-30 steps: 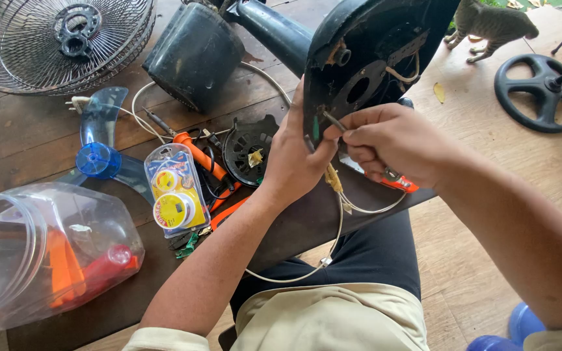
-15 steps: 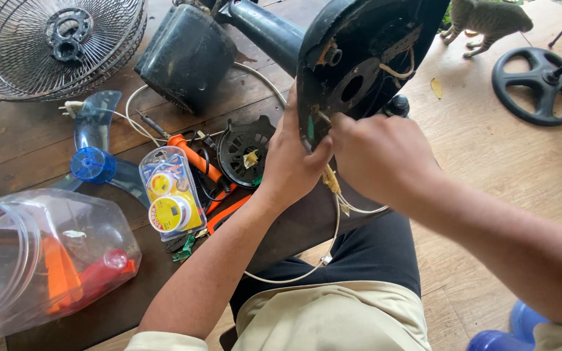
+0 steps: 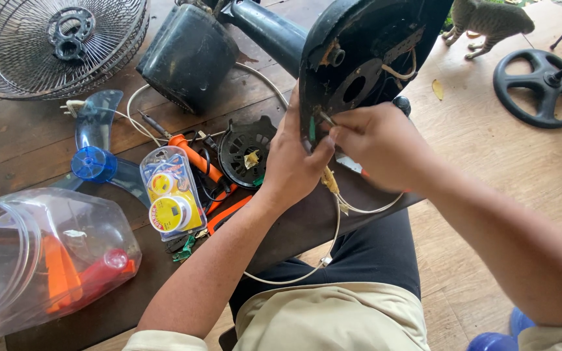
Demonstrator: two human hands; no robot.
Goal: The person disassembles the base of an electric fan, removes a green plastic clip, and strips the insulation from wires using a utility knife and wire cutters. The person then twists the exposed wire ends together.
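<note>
Step judged: wiring work at black round plastic fan base [image 3: 365,71], frame centre-top, tilted on edge. Left hand [image 3: 294,162] steadies rim, fingers curled. Right hand [image 3: 375,146] pinches thin metal probe tip [image 3: 325,118] at underside. Next calls for steady, precise contact.

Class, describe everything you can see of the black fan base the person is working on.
The black fan base is a rounded, scuffed, plastic-looking shell, tipped on edge on the wooden table with its open underside facing the person. Holes and pale wires show inside. The left hand steadies its lower rim; the right hand works at the edge.
</note>
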